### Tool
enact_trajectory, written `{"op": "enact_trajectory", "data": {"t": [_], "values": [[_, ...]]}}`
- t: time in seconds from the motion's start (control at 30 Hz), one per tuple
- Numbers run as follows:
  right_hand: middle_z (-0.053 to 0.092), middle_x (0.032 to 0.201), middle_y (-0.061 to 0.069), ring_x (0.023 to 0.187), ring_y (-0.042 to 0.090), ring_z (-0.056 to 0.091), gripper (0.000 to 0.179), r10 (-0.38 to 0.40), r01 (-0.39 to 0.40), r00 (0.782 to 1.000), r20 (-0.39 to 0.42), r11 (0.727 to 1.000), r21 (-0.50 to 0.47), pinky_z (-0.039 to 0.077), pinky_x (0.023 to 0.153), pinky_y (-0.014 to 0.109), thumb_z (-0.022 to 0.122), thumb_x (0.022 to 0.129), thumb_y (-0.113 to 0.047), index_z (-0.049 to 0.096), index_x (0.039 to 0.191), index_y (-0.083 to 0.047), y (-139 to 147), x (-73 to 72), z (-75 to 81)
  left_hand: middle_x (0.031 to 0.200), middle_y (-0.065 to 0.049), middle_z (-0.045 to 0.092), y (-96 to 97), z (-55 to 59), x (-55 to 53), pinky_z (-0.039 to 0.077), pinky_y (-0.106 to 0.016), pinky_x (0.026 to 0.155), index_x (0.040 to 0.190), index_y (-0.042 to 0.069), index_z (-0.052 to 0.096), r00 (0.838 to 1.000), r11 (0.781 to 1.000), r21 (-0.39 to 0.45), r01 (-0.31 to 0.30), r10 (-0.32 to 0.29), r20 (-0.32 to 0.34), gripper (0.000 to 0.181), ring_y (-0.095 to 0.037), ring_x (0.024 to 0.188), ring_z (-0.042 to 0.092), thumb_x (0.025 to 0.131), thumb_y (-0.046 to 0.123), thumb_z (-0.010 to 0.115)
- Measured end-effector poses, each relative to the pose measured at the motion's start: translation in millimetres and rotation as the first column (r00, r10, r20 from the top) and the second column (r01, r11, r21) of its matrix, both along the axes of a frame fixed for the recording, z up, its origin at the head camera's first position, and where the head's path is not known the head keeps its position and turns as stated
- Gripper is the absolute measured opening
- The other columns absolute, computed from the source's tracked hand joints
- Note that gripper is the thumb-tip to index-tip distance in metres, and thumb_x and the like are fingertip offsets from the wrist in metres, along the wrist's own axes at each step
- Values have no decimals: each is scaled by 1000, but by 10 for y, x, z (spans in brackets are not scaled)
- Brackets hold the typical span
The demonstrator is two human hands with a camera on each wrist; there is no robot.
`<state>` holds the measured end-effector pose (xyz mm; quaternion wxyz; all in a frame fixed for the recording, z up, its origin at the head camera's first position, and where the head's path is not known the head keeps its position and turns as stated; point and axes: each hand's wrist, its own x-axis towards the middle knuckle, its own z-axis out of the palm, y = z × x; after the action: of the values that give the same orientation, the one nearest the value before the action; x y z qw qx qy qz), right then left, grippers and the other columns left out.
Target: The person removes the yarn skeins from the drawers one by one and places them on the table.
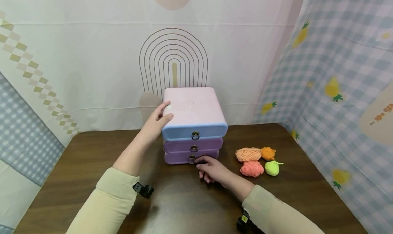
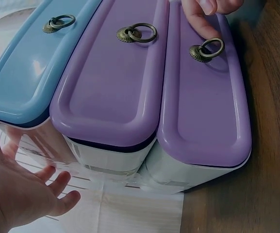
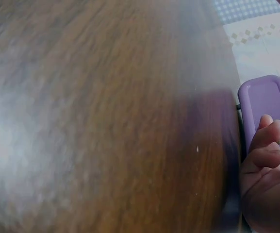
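Note:
A small three-drawer cabinet with a pink top [image 1: 193, 106] stands on the table. Its top drawer front [image 2: 25, 68] is blue; the middle [image 2: 113, 73] and bottom [image 2: 205, 107] fronts are purple. Each carries a brass ring pull. My left hand [image 1: 155, 125] rests at the top's left edge, thumb on top; in the left wrist view its fingers spread beside the cabinet's side. Low in front, the index finger of my right hand [image 1: 213, 169] reaches the bottom ring pull [image 2: 212, 48], fingertip right at the ring. The right hand's other fingers hang loosely bent, holding nothing.
Right of the cabinet on the brown table [image 1: 178, 206] lie peach yarn [image 1: 248, 155], orange yarn [image 1: 268, 153], coral yarn [image 1: 252, 169] and a lime-green yarn ball [image 1: 272, 168]. A printed white cloth [image 1: 107, 56] hangs behind, and a checked cloth [image 1: 347, 56] hangs at the right.

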<state>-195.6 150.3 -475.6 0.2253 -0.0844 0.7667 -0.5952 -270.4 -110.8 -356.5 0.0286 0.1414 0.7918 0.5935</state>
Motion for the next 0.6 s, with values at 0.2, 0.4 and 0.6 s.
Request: {"op": "enact_trajectory", "data": {"t": [0.2,0.4,0.6], "values": [[61,72,5,46,8,49,36,11,-10,999,44,1000,-28,34,41,22,54,101,-19,52,132,-1,-42,1,-6,158,-14,28,5,11,21,37,-52,105,157,31,29,1000,1000,12,0,0,9,61,-32,133,38,101,38,53],[61,71,5,45,7,49,40,26,-19,995,96,997,-69,36,40,21,55,101,-20,50,136,0,-131,3,5,156,-14,30,7,7,13,38,-51,103,157,31,28,1000,1000,19,5,-5,11,61,-33,130,39,101,38,53],[60,70,5,45,6,48,39,27,-14,991,129,995,-99,35,40,20,51,103,-20,50,136,1,-186,-11,11,154,-15,32,13,3,1,39,-49,102,157,30,28,1000,1000,16,5,-5,0,61,-32,128,41,101,37,53]]}}
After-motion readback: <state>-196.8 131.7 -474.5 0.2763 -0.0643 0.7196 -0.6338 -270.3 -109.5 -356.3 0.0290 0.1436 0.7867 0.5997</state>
